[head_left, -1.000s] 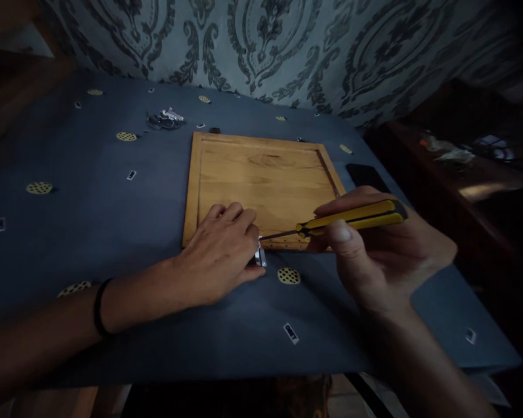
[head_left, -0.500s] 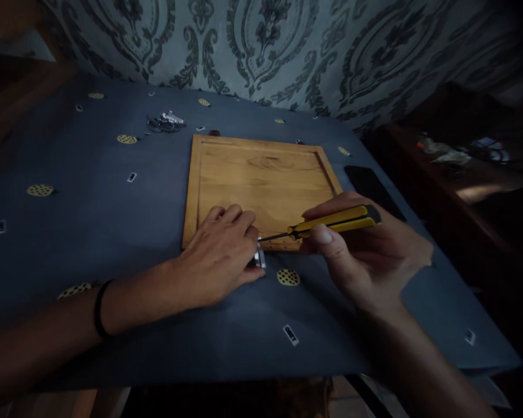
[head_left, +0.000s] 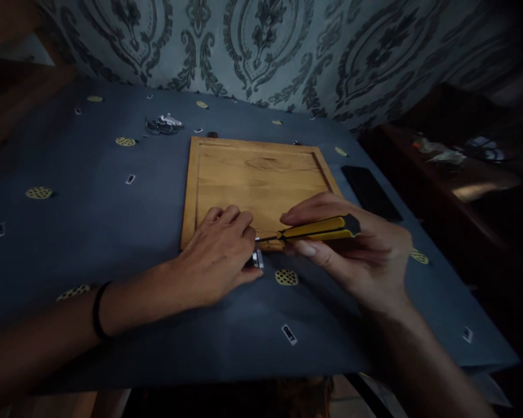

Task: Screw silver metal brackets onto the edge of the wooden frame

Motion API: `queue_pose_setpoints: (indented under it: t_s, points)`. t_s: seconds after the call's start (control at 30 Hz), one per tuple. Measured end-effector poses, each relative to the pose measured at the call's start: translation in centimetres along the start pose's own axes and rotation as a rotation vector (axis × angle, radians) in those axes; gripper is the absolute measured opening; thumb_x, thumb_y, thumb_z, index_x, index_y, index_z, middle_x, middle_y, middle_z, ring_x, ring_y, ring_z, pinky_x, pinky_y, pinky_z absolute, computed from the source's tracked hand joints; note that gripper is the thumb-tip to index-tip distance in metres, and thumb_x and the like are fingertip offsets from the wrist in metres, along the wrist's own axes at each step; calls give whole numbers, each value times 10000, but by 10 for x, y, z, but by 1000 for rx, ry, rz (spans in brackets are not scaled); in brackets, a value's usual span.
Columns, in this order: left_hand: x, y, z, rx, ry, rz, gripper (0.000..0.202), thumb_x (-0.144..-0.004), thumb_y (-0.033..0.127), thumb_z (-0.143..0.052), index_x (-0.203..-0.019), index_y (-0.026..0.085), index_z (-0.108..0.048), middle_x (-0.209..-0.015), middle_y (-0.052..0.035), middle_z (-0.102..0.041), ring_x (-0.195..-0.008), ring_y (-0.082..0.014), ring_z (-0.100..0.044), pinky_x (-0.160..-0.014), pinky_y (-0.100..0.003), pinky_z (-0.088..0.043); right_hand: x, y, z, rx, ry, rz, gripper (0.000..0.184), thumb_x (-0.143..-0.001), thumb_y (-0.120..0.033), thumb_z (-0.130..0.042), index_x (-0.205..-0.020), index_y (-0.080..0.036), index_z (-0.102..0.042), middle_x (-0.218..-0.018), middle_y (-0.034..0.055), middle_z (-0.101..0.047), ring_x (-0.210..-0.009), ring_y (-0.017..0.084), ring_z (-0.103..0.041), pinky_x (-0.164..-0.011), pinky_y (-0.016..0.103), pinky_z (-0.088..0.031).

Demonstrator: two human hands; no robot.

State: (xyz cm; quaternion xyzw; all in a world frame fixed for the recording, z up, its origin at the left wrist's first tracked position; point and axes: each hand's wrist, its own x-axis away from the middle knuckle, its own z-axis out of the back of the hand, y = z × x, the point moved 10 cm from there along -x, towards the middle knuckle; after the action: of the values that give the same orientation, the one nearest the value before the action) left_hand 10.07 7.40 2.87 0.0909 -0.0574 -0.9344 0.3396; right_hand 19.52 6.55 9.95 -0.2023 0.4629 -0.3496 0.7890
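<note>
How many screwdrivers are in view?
1: the yellow screwdriver in the right hand, its shaft toward the metal piece at the left hand. Dark areas may hide others.

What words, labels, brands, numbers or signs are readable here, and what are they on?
"OBEY", most likely: on a dark label printed on the blue table covering, towards its front edge.
Other small labels on the covering: too small or blurred to read.
Yellow-and-black screwdriver: no readable text.

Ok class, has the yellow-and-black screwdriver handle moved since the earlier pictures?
Yes: the screwdriver handle has moved left, towards the left hand, judged against the spotted yellow print on the tablecloth.
</note>
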Motion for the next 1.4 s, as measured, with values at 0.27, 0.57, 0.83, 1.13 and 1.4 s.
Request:
queue_pose_setpoints:
  t_s: [0.27,0.57,0.83,1.13,1.4]
  points:
    - [1,0,2,23,15,-5,336,-891,433,-772,-977,116,-703,-1011,-102,-653,-1052,-291,-569,-916,-425,-456,4,3,8,96,158,-25,191,-773,-308,-893,-790,-271,-706,-750,-4,-700,-669,200,-653,-591,361,-532]
    - [0,-1,-1,35,6,3,362,-865,457,-797,-948,119,-700,-1019,-98,-642,-1054,-300,-563,-907,-432,-455,24,1,40,94,591,-41,249,-881,-420,-781,-752,-267,-633,-718,20,-603,-538,175,-542,-422,352,-426]
    - [0,0,1,18,7,0,373,-874,461,-786,-976,111,-707,-1009,-97,-642,-1057,-298,-564,-910,-428,-461,13,10,18,43,338,-94,178,-834,-359,-844,-832,-297,-677,-767,-2,-653,-622,182,-614,-488,338,-515]
    - [0,0,1,-1,32,-10,378,-870,473,-786,-989,123,-706,-1010,-90,-648,-1046,-290,-565,-902,-418,-462,8,9,9,48,262,-78,207,-819,-409,-848,-811,-301,-672,-728,-19,-650,-612,177,-596,-545,351,-513]
    - [1,0,0,18,20,-4,374,-878,457,-779,-1012,116,-705,-1028,-100,-649,-1064,-301,-559,-929,-436,-457,10,12,5,19,248,-85,178,-824,-376,-850,-836,-308,-686,-751,-24,-656,-608,172,-605,-533,343,-515]
